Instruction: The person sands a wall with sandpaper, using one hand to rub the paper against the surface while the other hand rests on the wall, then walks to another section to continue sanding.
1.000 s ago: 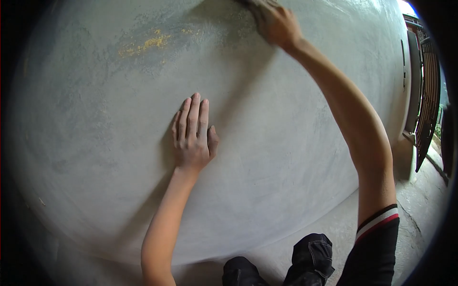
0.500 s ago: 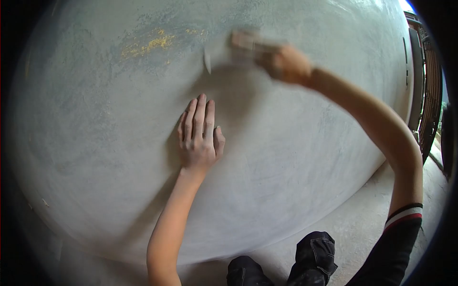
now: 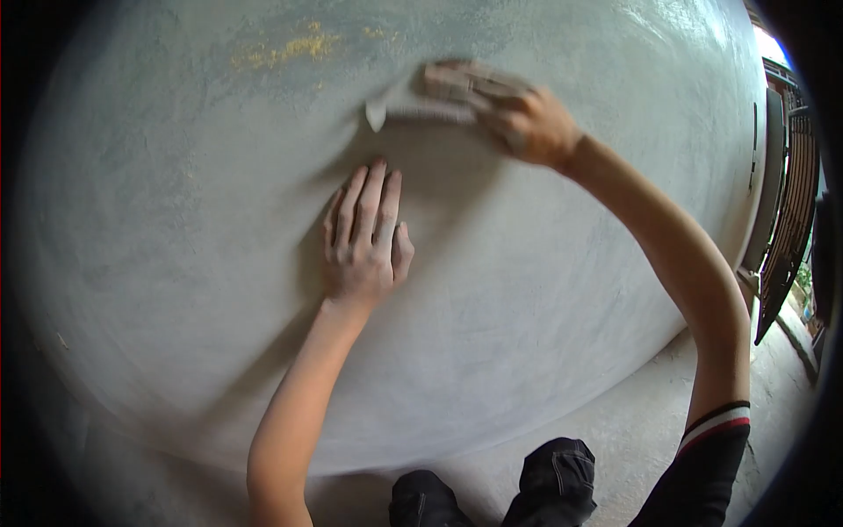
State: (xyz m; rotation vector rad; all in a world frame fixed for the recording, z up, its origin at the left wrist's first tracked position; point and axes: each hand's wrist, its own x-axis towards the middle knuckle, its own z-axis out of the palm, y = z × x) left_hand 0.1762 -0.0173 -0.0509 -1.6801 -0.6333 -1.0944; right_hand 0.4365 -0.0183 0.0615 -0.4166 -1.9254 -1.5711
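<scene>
My left hand (image 3: 362,233) lies flat on a grey plastered surface (image 3: 492,325), its fingers stretched upward and dusty. Higher and to the right, my right hand (image 3: 514,110) presses a thin, pale sheet (image 3: 406,104) against the same surface; it looks like sandpaper. One whitish corner of the sheet curls out to the left, above my left fingertips. Motion blurs the right fingers, and they hide part of the sheet. Neither hand touches the other.
Yellow flecks (image 3: 285,51) mark the surface at upper left. A dark slatted panel (image 3: 790,211) stands at the right edge. Below, my dark-clad knees (image 3: 553,483) are over a pale floor (image 3: 641,404).
The view has shifted a little, so the yellow flecks sit higher. My right hand has moved slightly over the surface with the sheet, whose corner shows more. My left hand stays flat.
</scene>
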